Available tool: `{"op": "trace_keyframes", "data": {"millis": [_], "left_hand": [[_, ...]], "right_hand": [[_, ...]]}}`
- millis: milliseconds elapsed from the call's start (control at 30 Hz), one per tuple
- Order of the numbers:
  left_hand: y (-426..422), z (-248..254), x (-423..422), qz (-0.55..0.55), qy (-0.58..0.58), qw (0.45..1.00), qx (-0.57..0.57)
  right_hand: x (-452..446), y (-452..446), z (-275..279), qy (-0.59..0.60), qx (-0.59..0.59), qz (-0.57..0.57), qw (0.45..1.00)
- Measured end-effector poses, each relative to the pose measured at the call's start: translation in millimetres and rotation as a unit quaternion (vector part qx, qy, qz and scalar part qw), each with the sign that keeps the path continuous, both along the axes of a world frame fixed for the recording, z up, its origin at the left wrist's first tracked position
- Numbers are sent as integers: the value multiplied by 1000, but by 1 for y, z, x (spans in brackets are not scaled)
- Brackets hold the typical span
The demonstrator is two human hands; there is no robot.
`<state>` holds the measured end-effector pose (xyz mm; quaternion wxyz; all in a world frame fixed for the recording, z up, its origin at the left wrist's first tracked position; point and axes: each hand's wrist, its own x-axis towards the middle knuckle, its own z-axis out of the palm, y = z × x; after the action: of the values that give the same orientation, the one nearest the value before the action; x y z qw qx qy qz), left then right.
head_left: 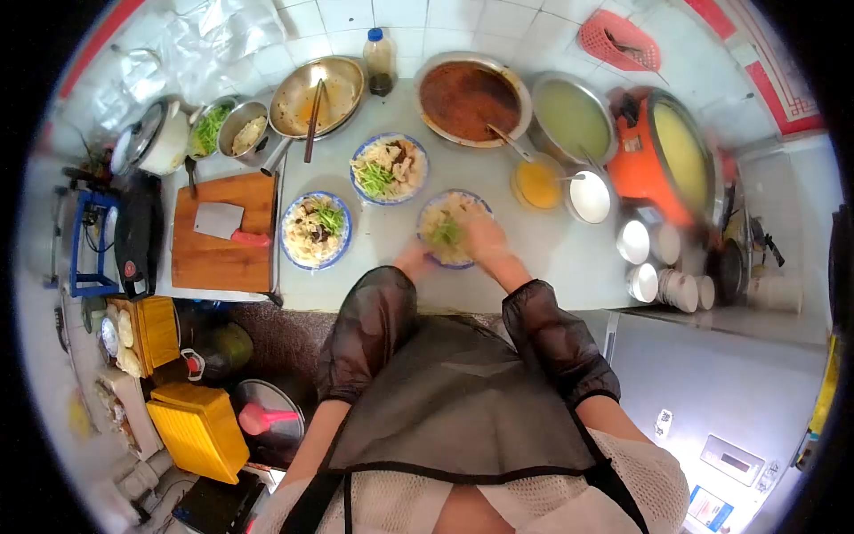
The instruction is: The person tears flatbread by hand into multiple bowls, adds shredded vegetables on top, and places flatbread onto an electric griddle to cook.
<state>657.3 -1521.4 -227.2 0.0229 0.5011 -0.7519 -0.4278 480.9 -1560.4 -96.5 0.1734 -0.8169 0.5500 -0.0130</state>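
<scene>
A blue-rimmed plate of noodles with green shreds lies at the middle of the counter, between my hands. My left hand is at its left edge, blurred, with the fingers mostly hidden. Over its right side is my right hand, also smeared by motion, so I cannot make out its fingers. Just behind stands a second plate of noodles, topped with green shreds and pieces of meat. To the left is a third plate of noodles with green shreds and dark bits.
A cleaver rests on a wooden board at left. Along the back are a pan with chopsticks, a bottle, a basin of red sauce and a pale-liquid basin. White bowls stand at right.
</scene>
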Motion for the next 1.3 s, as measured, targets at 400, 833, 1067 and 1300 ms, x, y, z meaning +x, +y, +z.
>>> {"op": "trace_keyframes", "data": {"millis": [400,833,1067,1300], "left_hand": [[61,108,-10,463,543,644,277],[106,167,16,483,571,629,214],[110,156,12,503,564,627,190],[105,143,20,520,569,610,183]], "right_hand": [[-82,-23,17,-404,-7,-186,896],[-81,-42,-157,-642,536,-75,543],[-30,58,16,-629,598,-239,435],[-85,29,-81,-691,583,-9,428]]}}
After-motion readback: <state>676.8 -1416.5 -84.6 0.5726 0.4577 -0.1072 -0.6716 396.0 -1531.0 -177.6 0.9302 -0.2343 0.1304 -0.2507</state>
